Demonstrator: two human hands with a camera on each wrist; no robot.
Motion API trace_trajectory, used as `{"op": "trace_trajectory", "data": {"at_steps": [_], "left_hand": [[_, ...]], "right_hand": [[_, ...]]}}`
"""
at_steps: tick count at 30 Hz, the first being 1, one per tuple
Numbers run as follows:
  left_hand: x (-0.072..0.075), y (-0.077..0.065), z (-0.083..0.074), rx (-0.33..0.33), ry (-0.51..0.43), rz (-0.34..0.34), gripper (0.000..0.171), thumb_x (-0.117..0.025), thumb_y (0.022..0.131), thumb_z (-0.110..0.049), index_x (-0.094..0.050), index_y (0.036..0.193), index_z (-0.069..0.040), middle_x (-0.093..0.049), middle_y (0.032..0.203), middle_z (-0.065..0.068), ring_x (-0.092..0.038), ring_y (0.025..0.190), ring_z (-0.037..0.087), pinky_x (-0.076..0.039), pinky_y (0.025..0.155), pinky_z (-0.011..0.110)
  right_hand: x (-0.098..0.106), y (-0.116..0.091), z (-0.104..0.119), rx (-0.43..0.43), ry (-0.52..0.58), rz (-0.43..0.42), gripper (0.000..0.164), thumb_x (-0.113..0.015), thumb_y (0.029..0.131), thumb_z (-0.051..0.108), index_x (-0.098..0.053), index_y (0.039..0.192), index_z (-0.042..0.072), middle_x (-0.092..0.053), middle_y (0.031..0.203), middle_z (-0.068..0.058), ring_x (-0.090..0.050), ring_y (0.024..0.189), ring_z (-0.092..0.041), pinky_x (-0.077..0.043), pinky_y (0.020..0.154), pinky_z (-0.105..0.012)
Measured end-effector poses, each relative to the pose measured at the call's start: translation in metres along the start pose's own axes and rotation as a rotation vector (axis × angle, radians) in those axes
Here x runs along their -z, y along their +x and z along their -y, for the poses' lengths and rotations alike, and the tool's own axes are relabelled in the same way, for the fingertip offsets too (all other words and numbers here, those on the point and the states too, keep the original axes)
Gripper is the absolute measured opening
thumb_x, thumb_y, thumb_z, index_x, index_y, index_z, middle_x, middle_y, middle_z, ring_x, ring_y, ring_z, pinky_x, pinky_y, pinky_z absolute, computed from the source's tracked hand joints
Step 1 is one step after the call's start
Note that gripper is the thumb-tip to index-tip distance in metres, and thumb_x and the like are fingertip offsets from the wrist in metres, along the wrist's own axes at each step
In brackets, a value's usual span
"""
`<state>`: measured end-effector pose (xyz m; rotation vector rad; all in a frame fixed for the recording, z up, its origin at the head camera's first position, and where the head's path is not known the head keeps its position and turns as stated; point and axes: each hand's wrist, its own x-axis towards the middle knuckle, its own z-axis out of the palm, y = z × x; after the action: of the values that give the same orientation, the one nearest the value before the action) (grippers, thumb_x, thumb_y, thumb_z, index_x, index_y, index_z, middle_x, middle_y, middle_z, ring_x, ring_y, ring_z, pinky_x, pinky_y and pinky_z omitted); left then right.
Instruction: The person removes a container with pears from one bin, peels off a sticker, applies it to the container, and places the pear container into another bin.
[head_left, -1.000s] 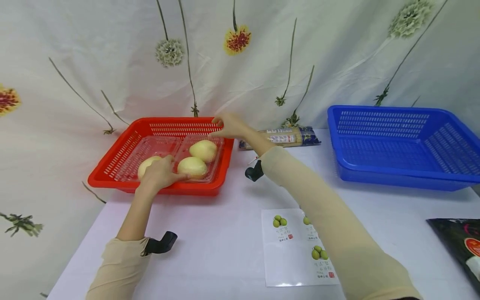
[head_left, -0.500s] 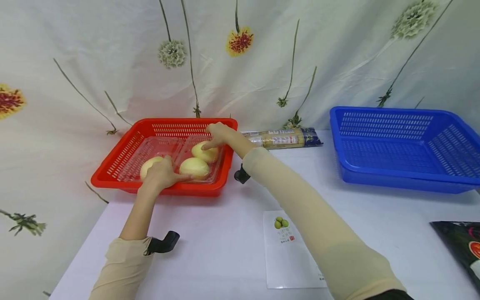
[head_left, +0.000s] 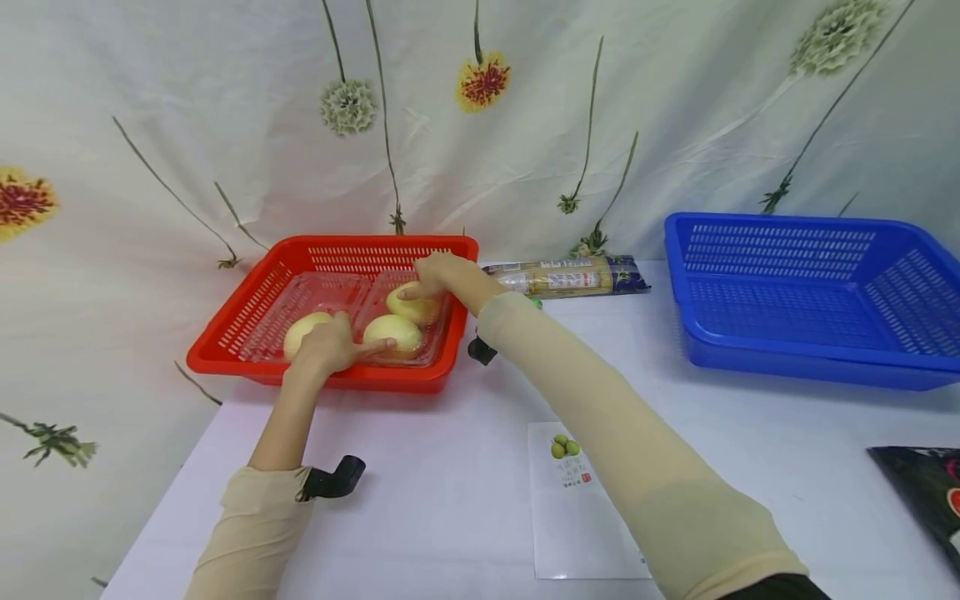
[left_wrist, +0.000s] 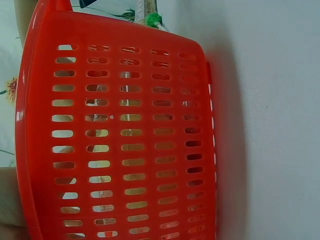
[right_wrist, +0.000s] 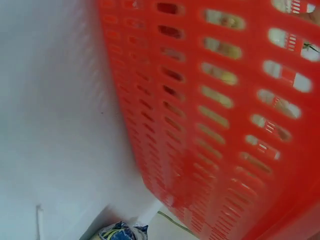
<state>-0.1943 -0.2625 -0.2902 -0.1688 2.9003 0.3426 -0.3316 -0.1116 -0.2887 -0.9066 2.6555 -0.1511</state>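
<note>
The red basket (head_left: 420,377) holds two clear plastic trays (head_left: 330,283) side by side and pale yellow rounded fruits. My left hand (head_left: 330,343) reaches over its front rim. That hand's thumb lies straight across the front fruit (head_left: 397,329), and its other side overlaps the left fruit (head_left: 300,332). Over the basket's right back corner, my right hand (head_left: 446,273) bends downward, its thumb across the back fruit (head_left: 414,310). The fingers of both hands are partly hidden, so I cannot tell what they grip. Both wrist views mostly show the basket's slotted red wall (left_wrist: 125,150).
A noodle pack (head_left: 577,277) lies behind the right forearm. The blue basket (head_left: 795,354) stands at back right. A fruit-printed sticker sheet (head_left: 577,533) lies partly under the right sleeve, with a black bag (head_left: 915,483) at the right edge. A flowered cloth hangs behind.
My right hand has moved down and left from above the basket's corner onto the back fruit. The left hand keeps nearly the same place. The head view shifts slightly.
</note>
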Motion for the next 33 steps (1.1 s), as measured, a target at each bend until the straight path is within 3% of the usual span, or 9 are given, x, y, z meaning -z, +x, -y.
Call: {"op": "trace_trajectory", "data": {"at_steps": [6,12,14,16,19,22,25,29,33], "left_hand": [[-0.001,0.002,0.001,-0.013,-0.026,-0.016,0.08,-0.071,0.076,-0.054,-0.043,0.11,0.013,-0.053,0.084,0.02,-0.054,0.082,0.035,-0.046,0.071,0.046],[-0.003,0.002,0.002,0.009,-0.045,-0.028,0.094,-0.072,0.074,-0.056,-0.039,0.121,0.017,-0.054,0.092,0.026,-0.053,0.087,0.038,-0.047,0.079,0.051],[-0.003,0.002,0.003,0.009,-0.044,-0.04,0.093,-0.072,0.074,-0.056,-0.038,0.12,0.017,-0.054,0.093,0.026,-0.054,0.088,0.039,-0.047,0.08,0.053],[-0.003,0.002,0.003,0.008,-0.051,-0.048,0.092,-0.072,0.073,-0.056,-0.039,0.119,0.016,-0.054,0.09,0.025,-0.054,0.086,0.038,-0.047,0.078,0.052],[-0.003,0.002,0.003,0.012,-0.063,-0.038,0.089,-0.073,0.072,-0.056,-0.04,0.117,0.014,-0.053,0.086,0.021,-0.053,0.082,0.036,-0.047,0.072,0.047],[-0.002,0.003,0.003,0.027,-0.057,-0.014,0.089,-0.073,0.072,-0.056,-0.041,0.117,0.013,-0.052,0.085,0.019,-0.052,0.081,0.034,-0.046,0.069,0.043],[-0.001,0.003,0.004,0.009,-0.024,-0.002,0.083,-0.073,0.073,-0.055,-0.045,0.111,0.013,-0.053,0.082,0.018,-0.052,0.079,0.032,-0.044,0.068,0.042],[-0.001,0.003,0.005,-0.014,-0.008,-0.003,0.077,-0.073,0.074,-0.052,-0.047,0.106,0.013,-0.054,0.081,0.018,-0.052,0.079,0.032,-0.044,0.07,0.042],[-0.002,0.003,0.003,0.013,-0.023,-0.016,0.076,-0.074,0.073,-0.053,-0.047,0.105,0.011,-0.052,0.079,0.016,-0.051,0.078,0.031,-0.041,0.066,0.038]], "right_hand": [[0.002,-0.002,0.0,-0.032,0.111,-0.057,0.052,-0.055,0.091,0.048,-0.051,0.124,0.008,-0.055,0.112,-0.006,-0.052,0.097,-0.018,-0.047,0.082,-0.026],[0.003,-0.003,-0.001,-0.042,0.171,-0.089,0.056,-0.059,0.087,0.051,-0.051,0.12,0.007,-0.053,0.099,-0.006,-0.053,0.086,-0.017,-0.044,0.068,-0.022],[0.004,-0.003,0.0,-0.056,0.198,-0.076,0.059,-0.058,0.086,0.054,-0.051,0.122,0.008,-0.052,0.1,-0.005,-0.052,0.089,-0.018,-0.044,0.072,-0.024],[0.004,-0.001,0.001,-0.061,0.196,-0.06,0.06,-0.056,0.087,0.055,-0.05,0.124,0.009,-0.053,0.106,-0.006,-0.052,0.099,-0.02,-0.043,0.088,-0.03],[0.002,0.003,0.003,-0.054,0.109,-0.024,0.058,-0.049,0.09,0.057,-0.051,0.124,0.009,-0.055,0.117,-0.006,-0.047,0.119,-0.024,-0.027,0.109,-0.044],[-0.001,0.01,0.004,-0.05,-0.002,0.001,0.056,-0.042,0.092,0.059,-0.056,0.114,0.009,-0.057,0.122,-0.006,-0.038,0.131,-0.027,-0.014,0.113,-0.051],[-0.001,0.011,0.006,-0.059,-0.016,0.014,0.052,-0.041,0.092,0.06,-0.057,0.099,0.011,-0.058,0.11,-0.004,-0.042,0.124,-0.024,-0.024,0.11,-0.043],[0.002,0.004,0.005,-0.052,0.1,0.036,0.048,-0.048,0.089,0.06,-0.048,0.082,0.012,-0.045,0.086,-0.002,-0.047,0.091,-0.016,-0.039,0.082,-0.026],[0.004,0.003,0.001,-0.056,0.219,0.04,0.051,-0.055,0.086,0.058,-0.051,0.101,0.01,-0.047,0.096,-0.003,-0.047,0.091,-0.015,-0.042,0.082,-0.025]]}}
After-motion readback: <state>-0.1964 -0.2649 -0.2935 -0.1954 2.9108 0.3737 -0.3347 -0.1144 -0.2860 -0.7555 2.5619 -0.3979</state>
